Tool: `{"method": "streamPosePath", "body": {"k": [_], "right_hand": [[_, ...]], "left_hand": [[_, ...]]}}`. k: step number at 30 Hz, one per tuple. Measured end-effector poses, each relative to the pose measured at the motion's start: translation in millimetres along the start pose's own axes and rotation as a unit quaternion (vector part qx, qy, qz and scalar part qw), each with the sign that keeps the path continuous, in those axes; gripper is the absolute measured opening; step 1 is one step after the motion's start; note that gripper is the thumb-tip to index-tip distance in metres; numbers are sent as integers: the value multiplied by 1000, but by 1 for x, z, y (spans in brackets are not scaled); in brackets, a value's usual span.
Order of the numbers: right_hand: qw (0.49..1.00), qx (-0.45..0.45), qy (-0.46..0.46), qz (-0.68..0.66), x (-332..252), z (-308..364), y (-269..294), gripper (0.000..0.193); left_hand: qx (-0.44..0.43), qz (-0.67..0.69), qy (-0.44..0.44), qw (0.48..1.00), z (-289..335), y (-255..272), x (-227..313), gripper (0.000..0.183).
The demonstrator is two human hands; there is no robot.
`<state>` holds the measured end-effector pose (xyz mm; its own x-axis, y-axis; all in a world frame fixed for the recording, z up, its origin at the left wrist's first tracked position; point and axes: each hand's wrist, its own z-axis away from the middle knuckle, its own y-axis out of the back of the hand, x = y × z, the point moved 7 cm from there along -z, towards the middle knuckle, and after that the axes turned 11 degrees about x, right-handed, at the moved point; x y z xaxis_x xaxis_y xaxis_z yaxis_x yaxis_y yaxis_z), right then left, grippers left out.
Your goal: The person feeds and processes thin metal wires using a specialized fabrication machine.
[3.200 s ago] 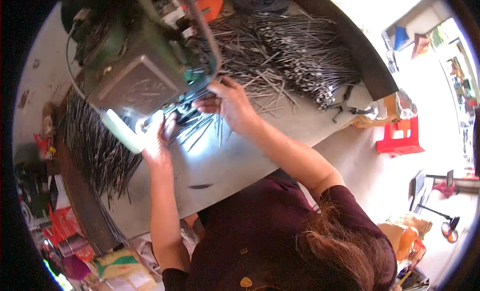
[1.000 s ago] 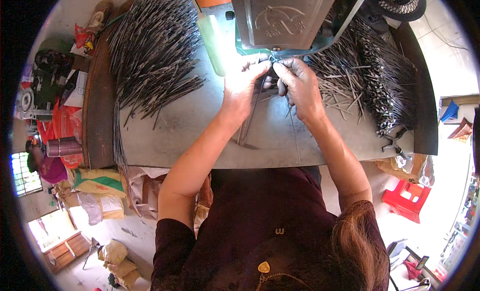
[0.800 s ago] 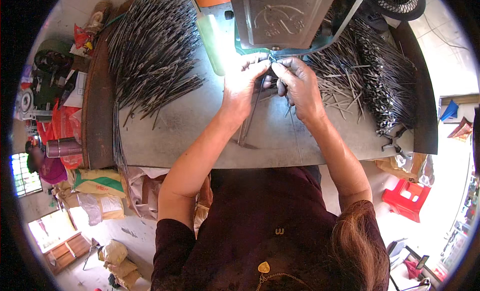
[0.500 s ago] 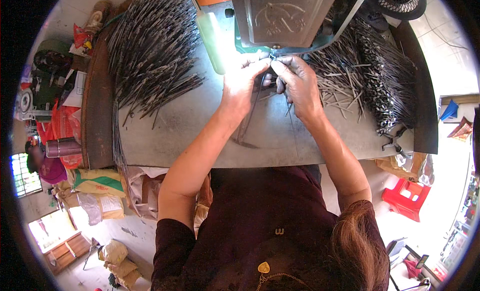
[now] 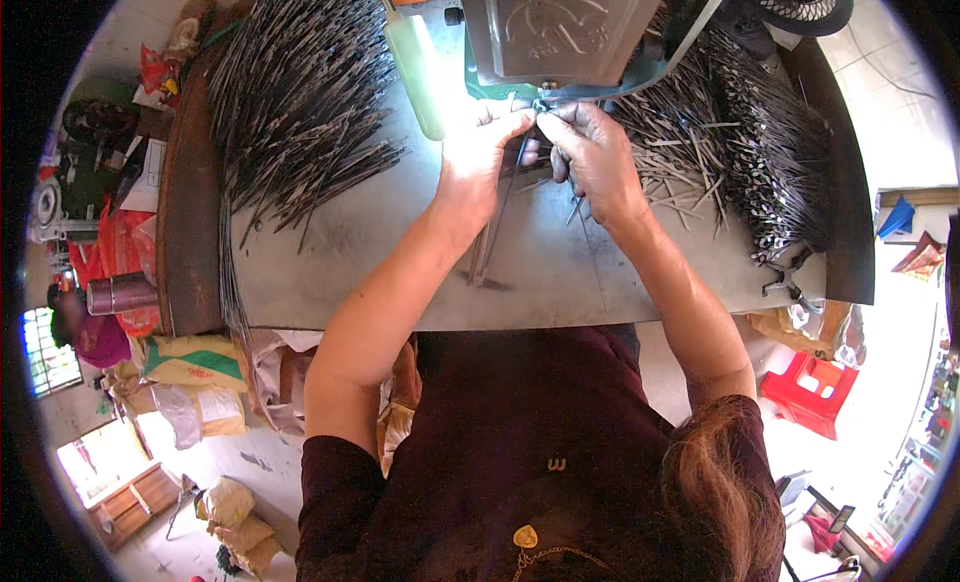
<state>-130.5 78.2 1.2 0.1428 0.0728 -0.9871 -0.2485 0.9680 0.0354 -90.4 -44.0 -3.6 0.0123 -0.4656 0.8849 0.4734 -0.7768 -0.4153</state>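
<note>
My left hand (image 5: 472,162) is closed in a pinch under the front of a metal machine (image 5: 560,32), beside its bright lamp (image 5: 418,77). A thin dark metal rod (image 5: 508,194) slants down from its fingertips toward the tabletop. My right hand (image 5: 606,167) pinches close by, with its fingers curled around thin rods (image 5: 577,204) that hang below the palm. The fingertips of both hands nearly meet at a small dark joint (image 5: 541,106) at the machine's lower edge. Glare and the fingers hide the joint's details.
A big heap of dark rods (image 5: 300,102) covers the metal table's (image 5: 400,292) left side. Loose flat strips (image 5: 685,182) and a dense bundle of rods (image 5: 775,152) lie at right, near pliers (image 5: 790,280). A red stool (image 5: 810,392) stands on the floor at right.
Both hands have shifted very slightly left and stay pinched at the machine's edge. The whole view has moved a little; the heaps look the same.
</note>
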Motion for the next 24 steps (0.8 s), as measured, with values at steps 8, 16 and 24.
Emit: {"method": "streamPosePath", "body": {"k": [8, 16, 24], "right_hand": [[998, -56, -35, 13, 3, 5, 6, 20], [998, -50, -28, -10, -4, 4, 5, 19], [999, -27, -15, -31, -6, 5, 5, 18]], "left_hand": [[17, 7, -17, 1000, 18, -1, -8, 10], [19, 17, -20, 999, 10, -3, -5, 13], [15, 21, -18, 999, 11, -6, 0, 13]]}}
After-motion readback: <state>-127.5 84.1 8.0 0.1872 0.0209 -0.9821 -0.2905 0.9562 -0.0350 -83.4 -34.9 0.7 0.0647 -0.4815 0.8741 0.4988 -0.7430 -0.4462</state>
